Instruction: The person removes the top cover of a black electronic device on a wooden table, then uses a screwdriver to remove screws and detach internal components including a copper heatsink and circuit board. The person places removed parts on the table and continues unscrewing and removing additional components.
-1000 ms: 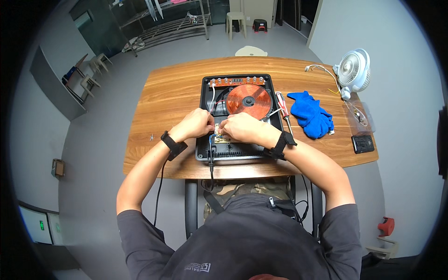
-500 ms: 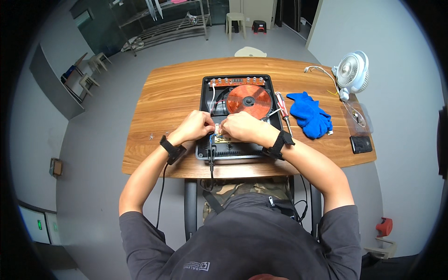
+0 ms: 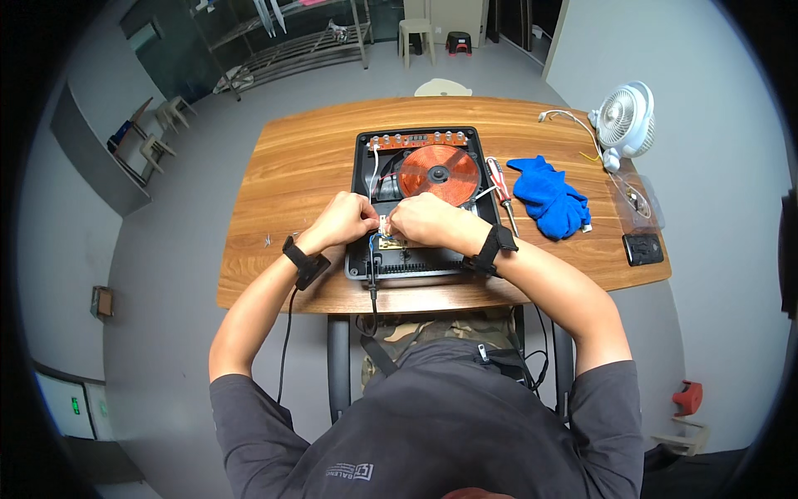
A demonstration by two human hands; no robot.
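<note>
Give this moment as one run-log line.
left hand: near yellowish circuit board | right hand: over same board | round copper coil: exposed in black plastic casing | red-white screwdriver: right of casing

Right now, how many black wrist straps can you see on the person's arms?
2. The left strap is just behind the left hand, and the right strap is just behind the right hand. I see no others.

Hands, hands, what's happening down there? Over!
Left hand and right hand close together at circuit board, grip unclear. Black casing open, copper coil showing. Right hand hides part of circuit board.
</note>
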